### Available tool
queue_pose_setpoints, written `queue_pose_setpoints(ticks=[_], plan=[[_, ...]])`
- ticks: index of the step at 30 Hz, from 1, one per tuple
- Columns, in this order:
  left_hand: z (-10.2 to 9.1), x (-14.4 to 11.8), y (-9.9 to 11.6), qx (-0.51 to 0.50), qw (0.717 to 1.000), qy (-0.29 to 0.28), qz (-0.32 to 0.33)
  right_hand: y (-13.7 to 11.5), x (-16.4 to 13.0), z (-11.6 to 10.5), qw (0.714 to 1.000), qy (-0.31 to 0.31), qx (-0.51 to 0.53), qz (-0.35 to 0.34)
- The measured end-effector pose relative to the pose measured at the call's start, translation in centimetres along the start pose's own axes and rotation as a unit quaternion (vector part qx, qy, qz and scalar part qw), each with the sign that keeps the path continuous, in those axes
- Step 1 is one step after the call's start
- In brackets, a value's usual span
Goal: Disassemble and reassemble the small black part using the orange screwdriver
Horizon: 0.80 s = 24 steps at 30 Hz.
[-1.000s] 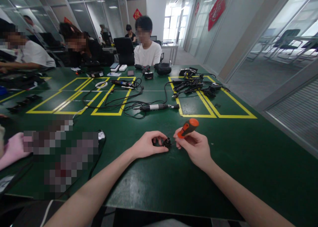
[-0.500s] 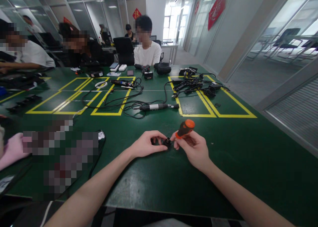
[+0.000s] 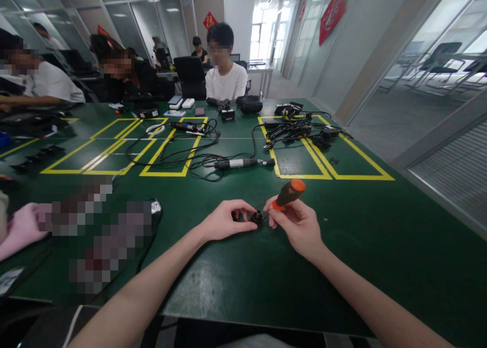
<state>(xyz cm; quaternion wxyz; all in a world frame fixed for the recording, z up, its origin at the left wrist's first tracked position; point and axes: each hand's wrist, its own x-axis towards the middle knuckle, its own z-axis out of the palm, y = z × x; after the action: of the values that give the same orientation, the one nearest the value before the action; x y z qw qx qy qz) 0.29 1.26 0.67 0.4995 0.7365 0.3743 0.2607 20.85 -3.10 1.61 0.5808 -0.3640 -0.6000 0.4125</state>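
My left hand (image 3: 224, 220) rests on the green table (image 3: 236, 282) and pinches a small black round part (image 3: 256, 217) against it. My right hand (image 3: 299, 225) grips a screwdriver with an orange and black handle (image 3: 288, 194), tilted so its tip points down-left at the black part. The shaft and tip are hidden between my fingers and the part. Both hands meet at the part near the table's front middle.
A black and silver power tool (image 3: 243, 163) with tangled black cables lies beyond my hands. Yellow tape rectangles (image 3: 304, 160) mark the tabletop. More cables and adapters (image 3: 300, 130) sit far right. Other people sit at the far and left sides; another person's hand (image 3: 21, 226) is at the left edge.
The screwdriver handle has shifted slightly, first leftward and lower, then back up and to the right. My left hand has stayed on the black part.
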Motion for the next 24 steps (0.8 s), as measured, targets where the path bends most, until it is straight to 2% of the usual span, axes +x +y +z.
queue_pose_setpoints(ticks=[6, 12, 20, 24], plan=[[0.05, -0.03, -0.04, -0.006, 1.0, 0.001, 0.01, -0.14, 0.09, 0.0, 0.999, -0.035, 0.02, 0.011], [0.1, 0.02, -0.04, 0.0, 1.0, 0.002, 0.009, 0.22, -0.18, 0.42, 1.0, -0.003, 0.023, 0.013], [0.17, -0.03, -0.01, -0.002, 1.0, 0.004, 0.003, 0.29, -0.1, 0.07, 0.998, -0.04, 0.041, 0.012], [0.19, -0.06, -0.02, -0.002, 1.0, 0.005, 0.006, 0.5, -0.37, 0.35, 0.999, -0.011, 0.04, 0.016]])
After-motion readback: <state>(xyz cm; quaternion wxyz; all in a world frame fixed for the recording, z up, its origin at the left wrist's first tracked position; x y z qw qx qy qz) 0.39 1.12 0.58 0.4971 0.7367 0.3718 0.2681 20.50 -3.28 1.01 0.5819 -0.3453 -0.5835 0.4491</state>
